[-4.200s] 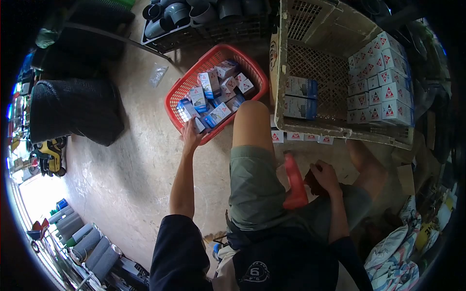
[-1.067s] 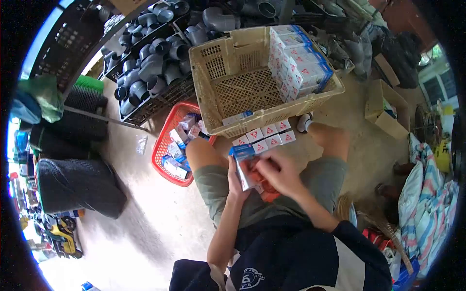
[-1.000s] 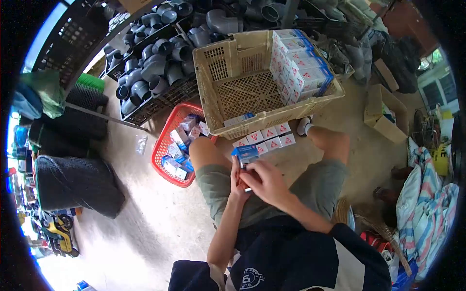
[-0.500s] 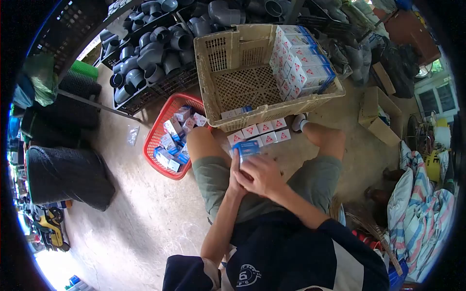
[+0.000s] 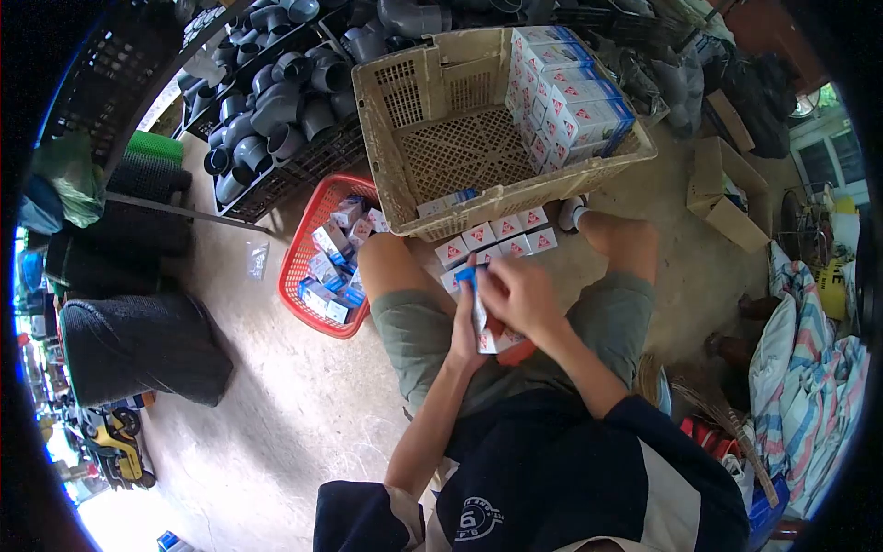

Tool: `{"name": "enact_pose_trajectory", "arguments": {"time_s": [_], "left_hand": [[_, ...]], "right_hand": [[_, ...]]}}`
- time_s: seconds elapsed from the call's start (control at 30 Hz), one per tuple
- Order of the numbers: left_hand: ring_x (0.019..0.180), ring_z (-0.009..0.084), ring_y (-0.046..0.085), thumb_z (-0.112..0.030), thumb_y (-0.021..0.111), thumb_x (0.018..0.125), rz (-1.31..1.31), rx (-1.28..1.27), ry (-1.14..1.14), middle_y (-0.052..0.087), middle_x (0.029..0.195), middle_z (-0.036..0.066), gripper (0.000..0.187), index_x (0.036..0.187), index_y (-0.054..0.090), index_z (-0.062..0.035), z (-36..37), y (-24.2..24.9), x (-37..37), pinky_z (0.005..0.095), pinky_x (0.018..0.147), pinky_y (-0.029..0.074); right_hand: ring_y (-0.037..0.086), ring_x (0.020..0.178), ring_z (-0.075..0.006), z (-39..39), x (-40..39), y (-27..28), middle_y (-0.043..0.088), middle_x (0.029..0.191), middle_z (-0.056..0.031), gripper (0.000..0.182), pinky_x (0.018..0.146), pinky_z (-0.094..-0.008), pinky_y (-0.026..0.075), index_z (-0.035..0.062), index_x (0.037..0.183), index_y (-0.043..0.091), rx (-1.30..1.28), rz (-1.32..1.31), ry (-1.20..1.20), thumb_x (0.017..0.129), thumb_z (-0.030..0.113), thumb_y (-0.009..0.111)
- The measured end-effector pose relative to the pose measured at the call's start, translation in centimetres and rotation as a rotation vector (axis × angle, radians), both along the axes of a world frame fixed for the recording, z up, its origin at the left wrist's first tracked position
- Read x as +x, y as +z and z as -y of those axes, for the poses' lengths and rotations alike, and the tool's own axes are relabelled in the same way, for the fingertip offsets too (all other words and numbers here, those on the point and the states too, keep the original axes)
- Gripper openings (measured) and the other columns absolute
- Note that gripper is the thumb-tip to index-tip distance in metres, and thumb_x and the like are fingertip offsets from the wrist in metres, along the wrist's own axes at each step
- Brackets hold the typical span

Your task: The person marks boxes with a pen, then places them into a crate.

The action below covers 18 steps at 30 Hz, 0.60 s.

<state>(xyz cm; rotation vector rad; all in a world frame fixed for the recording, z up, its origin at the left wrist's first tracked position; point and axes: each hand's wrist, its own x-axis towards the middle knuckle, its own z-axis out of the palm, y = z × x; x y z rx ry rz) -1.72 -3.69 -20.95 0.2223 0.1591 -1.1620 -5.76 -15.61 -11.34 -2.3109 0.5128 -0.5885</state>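
Note:
My left hand [image 5: 464, 333] is closed round a small white-and-blue box [image 5: 479, 313], held upright above my lap. At the box's blue upper end, my right hand [image 5: 526, 299] has its fingers curled against it; they are slightly blurred and cover part of it. White faces with red marks show below the hands, beside something orange-red [image 5: 517, 352] that is mostly hidden. Just beyond, white boxes with red diamond marks [image 5: 507, 227] stand in rows on the floor. To the left, a red plastic basket [image 5: 289, 276] contains several similar boxes [image 5: 324, 269] lying jumbled.
A beige plastic crate [image 5: 515, 195] stands ahead, with stacked boxes [image 5: 575, 101] along its right side and one box [image 5: 448, 202] near its front wall. Grey pipe fittings [image 5: 276, 110] fill black crates at the back left. A cardboard box [image 5: 731, 193] sits to the right.
The box in my hands has turned from its broad blue face towards a white side with its blue end up. My right hand has shifted slightly right and up. The view has tilted a little.

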Motion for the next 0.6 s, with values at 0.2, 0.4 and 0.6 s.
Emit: {"name": "enact_pose_trajectory", "arguments": {"time_s": [0.2, 0.4, 0.6], "left_hand": [[0.113, 0.0231, 0.061, -0.057, 0.033, 0.105, 0.137, 0.303, 0.154, 0.061, 0.127, 0.008, 0.059, 0.145, 0.045, -0.0150, 0.4, 3.5, 0.0, 0.0398, 0.096, 0.051], [0.126, 0.0276, 0.054, -0.050, 0.030, 0.107, 0.154, 0.241, 0.273, 0.053, 0.141, 0.010, 0.054, 0.152, 0.037, -0.0215, 1.4, 4.9, 1.4, 0.0443, 0.109, 0.043], [0.134, 0.0278, 0.048, -0.051, 0.030, 0.107, 0.282, 0.183, 0.109, 0.047, 0.147, 0.010, 0.058, 0.157, 0.027, -0.0226, 0.7, 5.6, 1.1, 0.0449, 0.115, 0.037]], "right_hand": [[0.058, 0.060, -0.0317, -2.2, -0.6, 0.5, 0.055, 0.066, -0.0096, 0.023, 0.056, -0.0419, 0.045, 0.0079, 0.072, 0.056, -0.043, 0.103, 0.156, 0.086, 0.020, 0.069], [0.063, 0.062, -0.0348, -1.6, -2.9, -0.1, 0.062, 0.072, -0.0121, 0.023, 0.057, -0.0456, 0.051, 0.0063, 0.077, 0.056, 0.013, -0.106, -0.060, 0.088, 0.023, 0.066], [0.064, 0.065, -0.0363, -0.3, -0.3, 0.5, 0.063, 0.074, -0.0144, 0.021, 0.060, -0.0466, 0.052, 0.0046, 0.081, 0.059, -0.044, -0.144, -0.122, 0.090, 0.023, 0.064]]}}
